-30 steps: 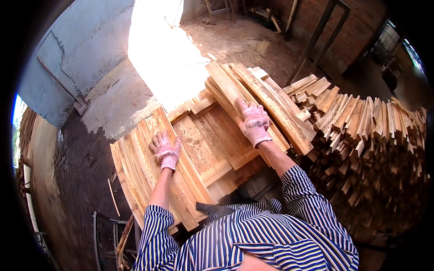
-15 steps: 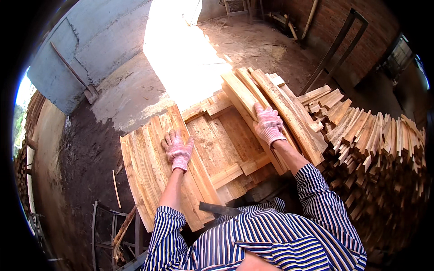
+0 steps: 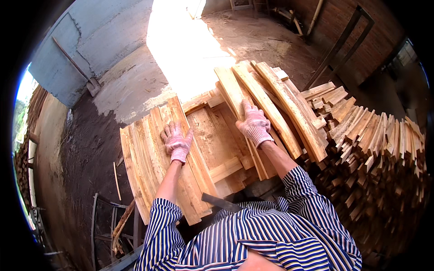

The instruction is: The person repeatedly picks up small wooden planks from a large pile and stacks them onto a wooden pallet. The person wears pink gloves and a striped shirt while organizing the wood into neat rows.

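Observation:
My left hand (image 3: 176, 142), in a pinkish knitted glove, lies flat with fingers spread on a row of pale wooden planks (image 3: 145, 158) set side by side. To the right, my right hand (image 3: 254, 125), gloved alike, grips a wooden plank (image 3: 228, 86) across its top, with the thumb at its left edge. That plank lies at a slant, apart from the other loose planks (image 3: 266, 110) to its right. Between my hands, lower boards (image 3: 201, 128) show in a gap, with a short crosswise piece (image 3: 225, 170) near me. The undersides of the planks are hidden.
A large stack of cut wood strips (image 3: 361, 131) stands at the right. A dark flat bar (image 3: 220, 203) juts out close to my body. A shovel (image 3: 92, 86) leans on the left wall. Metal framing (image 3: 110, 226) stands at lower left; strong sunlight covers part of the floor.
My right hand has moved left, bringing the plank with it; a gap has opened between it and the planks on the right. My left hand stays on the left row, nearly still.

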`<state>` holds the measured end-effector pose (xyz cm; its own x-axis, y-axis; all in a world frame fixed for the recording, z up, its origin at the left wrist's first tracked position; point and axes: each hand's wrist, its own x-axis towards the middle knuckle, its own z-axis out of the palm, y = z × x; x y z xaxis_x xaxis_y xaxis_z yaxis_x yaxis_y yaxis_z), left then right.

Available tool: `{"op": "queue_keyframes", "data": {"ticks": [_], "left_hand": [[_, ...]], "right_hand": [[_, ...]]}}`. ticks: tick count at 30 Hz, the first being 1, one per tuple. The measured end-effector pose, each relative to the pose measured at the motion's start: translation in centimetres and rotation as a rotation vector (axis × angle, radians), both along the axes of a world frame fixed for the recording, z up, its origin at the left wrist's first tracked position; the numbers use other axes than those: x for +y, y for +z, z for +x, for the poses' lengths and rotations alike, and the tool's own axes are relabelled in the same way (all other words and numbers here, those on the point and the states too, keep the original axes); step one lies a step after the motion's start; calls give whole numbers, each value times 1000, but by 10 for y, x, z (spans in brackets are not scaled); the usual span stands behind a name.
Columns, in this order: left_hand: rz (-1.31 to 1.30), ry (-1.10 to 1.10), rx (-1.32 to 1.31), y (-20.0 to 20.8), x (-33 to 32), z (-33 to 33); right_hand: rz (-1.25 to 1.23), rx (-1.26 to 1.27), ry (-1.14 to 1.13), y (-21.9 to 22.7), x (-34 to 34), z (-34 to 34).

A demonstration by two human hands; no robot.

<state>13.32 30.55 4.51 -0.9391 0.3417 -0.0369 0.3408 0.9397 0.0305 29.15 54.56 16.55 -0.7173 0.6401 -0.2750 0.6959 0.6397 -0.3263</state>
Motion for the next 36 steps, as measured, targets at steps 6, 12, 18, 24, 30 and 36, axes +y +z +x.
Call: {"op": "queue_keyframes", "data": {"ticks": [6, 12, 18, 24, 30, 36], "left_hand": [[26, -41, 34, -3, 6, 2], [17, -58, 36, -12, -2, -3], [25, -154, 18, 1, 7, -3], [-17, -153, 3, 7, 9, 5], [-28, -147, 3, 5, 7, 3], [-18, -161, -12, 15, 20, 9]], "right_hand": [[-45, -13, 131, -40, -81, -22], [-366, 242, 156, -97, -120, -40], [-340, 141, 190, -92, -90, -45], [342, 382, 57, -75, -53, -10], [215, -44, 19, -52, 22, 14], [-572, 579, -23, -51, 83, 46]]}}
